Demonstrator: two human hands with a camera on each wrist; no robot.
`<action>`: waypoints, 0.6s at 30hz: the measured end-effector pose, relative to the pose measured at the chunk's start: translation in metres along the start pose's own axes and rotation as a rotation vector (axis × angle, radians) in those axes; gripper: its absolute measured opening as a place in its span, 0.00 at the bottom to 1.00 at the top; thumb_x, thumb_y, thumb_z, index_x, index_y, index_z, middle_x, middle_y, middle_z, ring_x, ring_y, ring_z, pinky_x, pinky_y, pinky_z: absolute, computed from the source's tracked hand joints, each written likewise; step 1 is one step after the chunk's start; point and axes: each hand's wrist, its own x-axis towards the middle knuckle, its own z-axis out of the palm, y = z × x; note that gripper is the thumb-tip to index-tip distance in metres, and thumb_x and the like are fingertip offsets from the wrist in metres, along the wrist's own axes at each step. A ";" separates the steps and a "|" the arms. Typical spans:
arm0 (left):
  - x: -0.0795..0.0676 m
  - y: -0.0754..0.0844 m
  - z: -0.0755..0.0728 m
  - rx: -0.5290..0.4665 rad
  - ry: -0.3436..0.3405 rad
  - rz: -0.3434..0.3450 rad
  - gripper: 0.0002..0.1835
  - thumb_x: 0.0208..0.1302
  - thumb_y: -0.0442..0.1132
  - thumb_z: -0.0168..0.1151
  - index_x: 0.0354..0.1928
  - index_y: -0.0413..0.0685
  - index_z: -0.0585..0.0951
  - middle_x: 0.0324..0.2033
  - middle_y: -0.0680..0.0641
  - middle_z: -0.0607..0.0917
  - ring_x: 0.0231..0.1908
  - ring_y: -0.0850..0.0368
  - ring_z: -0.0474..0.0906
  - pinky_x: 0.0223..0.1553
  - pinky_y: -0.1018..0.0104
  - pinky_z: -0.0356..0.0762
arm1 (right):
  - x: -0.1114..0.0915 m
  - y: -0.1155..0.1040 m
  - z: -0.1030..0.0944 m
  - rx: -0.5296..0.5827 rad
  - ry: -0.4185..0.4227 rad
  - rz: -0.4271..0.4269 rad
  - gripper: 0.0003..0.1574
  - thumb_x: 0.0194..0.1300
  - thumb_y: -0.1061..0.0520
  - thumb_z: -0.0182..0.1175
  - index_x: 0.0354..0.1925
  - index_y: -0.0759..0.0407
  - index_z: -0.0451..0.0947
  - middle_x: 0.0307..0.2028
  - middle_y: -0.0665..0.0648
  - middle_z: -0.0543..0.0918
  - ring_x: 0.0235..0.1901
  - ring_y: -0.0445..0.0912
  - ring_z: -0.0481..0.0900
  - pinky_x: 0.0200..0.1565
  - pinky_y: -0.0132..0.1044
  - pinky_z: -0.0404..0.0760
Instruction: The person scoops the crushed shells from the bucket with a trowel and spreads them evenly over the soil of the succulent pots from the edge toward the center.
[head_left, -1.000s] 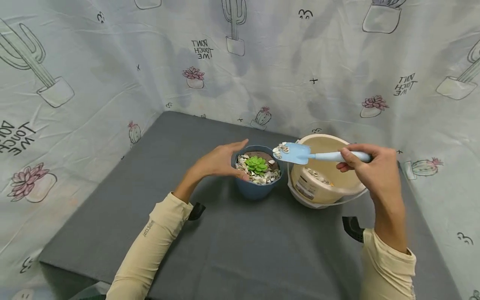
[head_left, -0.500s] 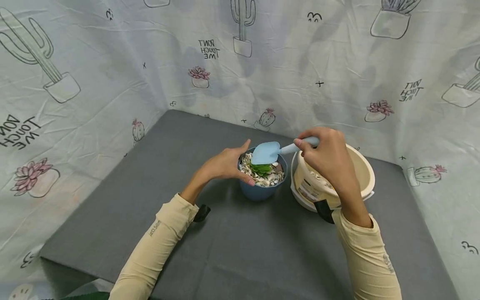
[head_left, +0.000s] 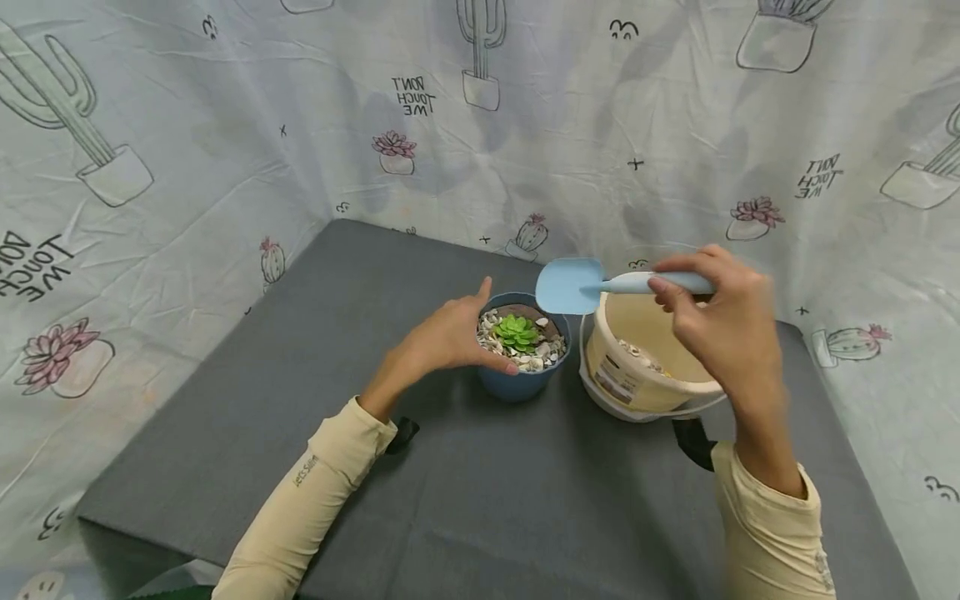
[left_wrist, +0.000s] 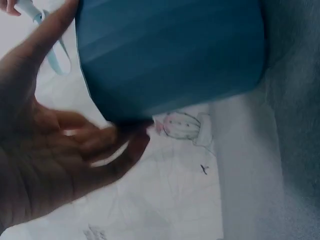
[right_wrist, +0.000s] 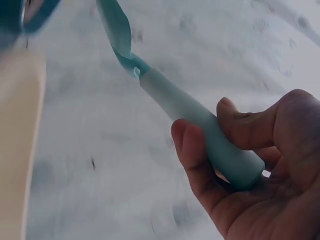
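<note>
My left hand (head_left: 442, 337) holds a blue flowerpot (head_left: 513, 386) at its left side, thumb in front and fingers round the back. In the left wrist view the pot's wall (left_wrist: 170, 55) stands between thumb and fingers. A green succulent (head_left: 516, 332) sits in the pot, ringed by small pale stones (head_left: 534, 364); some brown surface shows at the back. My right hand (head_left: 723, 333) grips the handle of a light blue trowel (head_left: 570, 286). Its blade is bare, raised above the gap between pot and cream bucket (head_left: 607, 354). The right wrist view shows thumb and fingers round the handle (right_wrist: 190, 117).
The bucket stands right of the pot, a label on its side and its handle hanging down, with pale stones (head_left: 641, 357) inside. A grey cloth covers the table (head_left: 450, 517). Behind hangs a cactus-print sheet (head_left: 555, 125).
My right hand brought the trowel, loaded with stones, over the pot and tipped it. It has since drawn back right with the blade bare. My left hand stays at the pot.
</note>
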 end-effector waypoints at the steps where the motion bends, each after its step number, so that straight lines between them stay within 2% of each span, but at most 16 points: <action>1: -0.002 0.004 0.002 0.013 0.018 -0.022 0.78 0.48 0.70 0.79 0.85 0.51 0.35 0.81 0.36 0.59 0.79 0.37 0.63 0.73 0.39 0.70 | -0.002 0.004 -0.009 0.005 0.028 0.014 0.08 0.61 0.71 0.72 0.41 0.70 0.90 0.31 0.43 0.84 0.24 0.19 0.77 0.29 0.12 0.73; 3: -0.004 0.012 0.007 0.050 0.051 -0.062 0.79 0.46 0.74 0.78 0.85 0.53 0.34 0.80 0.34 0.61 0.75 0.35 0.67 0.69 0.39 0.74 | -0.006 0.013 -0.027 -0.028 0.086 0.045 0.08 0.61 0.72 0.71 0.40 0.71 0.90 0.31 0.32 0.78 0.24 0.17 0.76 0.29 0.11 0.72; 5: -0.005 0.018 0.012 0.091 0.081 -0.079 0.80 0.45 0.76 0.76 0.85 0.53 0.34 0.78 0.33 0.63 0.71 0.34 0.73 0.64 0.40 0.78 | -0.010 0.023 -0.043 -0.084 0.119 0.081 0.08 0.61 0.71 0.71 0.40 0.71 0.90 0.32 0.26 0.76 0.24 0.15 0.74 0.29 0.10 0.70; 7: -0.007 0.023 0.015 0.134 0.101 -0.082 0.79 0.46 0.78 0.74 0.85 0.52 0.34 0.76 0.32 0.65 0.67 0.34 0.75 0.60 0.41 0.81 | -0.013 0.034 -0.055 -0.157 0.119 0.110 0.08 0.61 0.70 0.71 0.41 0.72 0.90 0.32 0.34 0.80 0.24 0.13 0.70 0.30 0.09 0.67; 11: -0.008 0.030 0.017 0.199 0.091 -0.083 0.78 0.48 0.78 0.72 0.85 0.53 0.33 0.74 0.32 0.67 0.66 0.34 0.75 0.63 0.37 0.77 | -0.019 0.056 -0.066 -0.263 0.028 0.129 0.08 0.62 0.71 0.70 0.41 0.73 0.89 0.35 0.62 0.85 0.24 0.13 0.63 0.28 0.10 0.63; 12: -0.007 0.033 0.016 0.210 0.084 -0.085 0.77 0.49 0.78 0.72 0.85 0.54 0.33 0.74 0.32 0.66 0.67 0.34 0.74 0.65 0.35 0.74 | -0.020 0.061 -0.066 -0.280 0.001 0.125 0.08 0.61 0.71 0.70 0.41 0.73 0.89 0.36 0.68 0.85 0.23 0.16 0.63 0.27 0.12 0.62; 15: -0.002 0.045 0.013 0.209 0.085 -0.058 0.72 0.53 0.77 0.69 0.86 0.58 0.35 0.78 0.32 0.60 0.76 0.33 0.65 0.72 0.28 0.63 | -0.020 0.074 -0.058 -0.339 -0.080 0.127 0.07 0.60 0.72 0.69 0.39 0.73 0.89 0.37 0.72 0.85 0.22 0.35 0.73 0.24 0.25 0.65; 17: 0.004 0.057 0.014 0.186 0.098 0.013 0.66 0.58 0.75 0.67 0.86 0.60 0.40 0.81 0.34 0.56 0.79 0.34 0.61 0.75 0.29 0.60 | -0.019 0.081 -0.049 -0.385 -0.134 0.138 0.08 0.60 0.71 0.68 0.39 0.74 0.88 0.38 0.74 0.85 0.23 0.54 0.78 0.26 0.39 0.73; 18: 0.008 0.065 0.017 0.187 0.105 0.067 0.62 0.60 0.74 0.66 0.86 0.60 0.44 0.81 0.35 0.57 0.78 0.35 0.63 0.75 0.31 0.62 | -0.020 0.084 -0.045 -0.408 -0.164 0.149 0.09 0.60 0.71 0.68 0.40 0.74 0.87 0.39 0.73 0.85 0.25 0.63 0.79 0.27 0.47 0.76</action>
